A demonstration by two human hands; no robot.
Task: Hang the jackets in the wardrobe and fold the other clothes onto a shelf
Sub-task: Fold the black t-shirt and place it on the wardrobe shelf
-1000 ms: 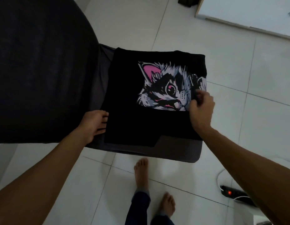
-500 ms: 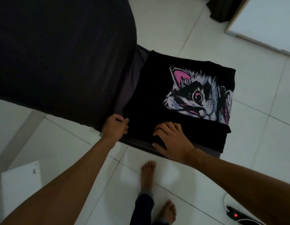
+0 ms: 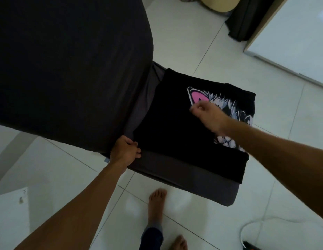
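Cloth of the folded black cat-print T-shirt (image 3: 175, 127), lying on the grey cushion (image 3: 184, 175), is being pinched by the right hand (image 3: 209, 114); its near-left corner is being gripped by the left hand (image 3: 124, 152). Soft and limp, it is probably best lifted at folded edges.

Right hand (image 3: 207, 114), motion-blurred, and its forearm cover much of the cat print (image 3: 227, 103); power strip (image 3: 250, 247) cut off at bottom edge.

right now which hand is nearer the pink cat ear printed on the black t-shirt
Right. The right hand lies just below the pink cat ear; the left hand grips the black t-shirt's near-left corner.
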